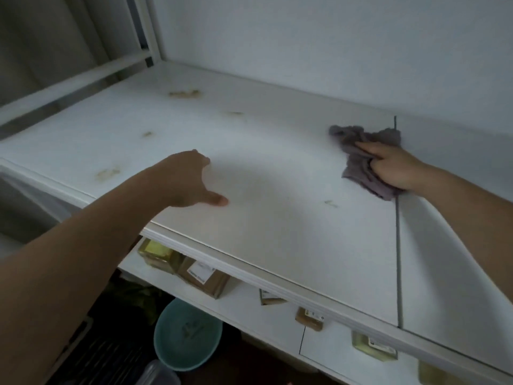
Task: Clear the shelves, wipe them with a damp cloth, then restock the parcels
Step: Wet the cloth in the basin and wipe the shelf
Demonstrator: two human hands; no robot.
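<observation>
Near: my left grip (188,179) open, fingers spread, palm down at front part of upper shelf (277,232); contact with surface unclear.

Below shelf edge: lower shelf (244,301) carrying several brown parcels (204,276); teal basin (187,334) on floor beneath.

Mid: upper shelf white, bare, brownish stains (184,93) toward back left; dark seam (398,259) running front to back at right.

Far: my right grip (394,168) closed on grey cloth (361,162), index finger extended over it. Cloth bunched, pressed on shelf beside seam, long axis roughly front to back. White wall (333,51) behind.
</observation>
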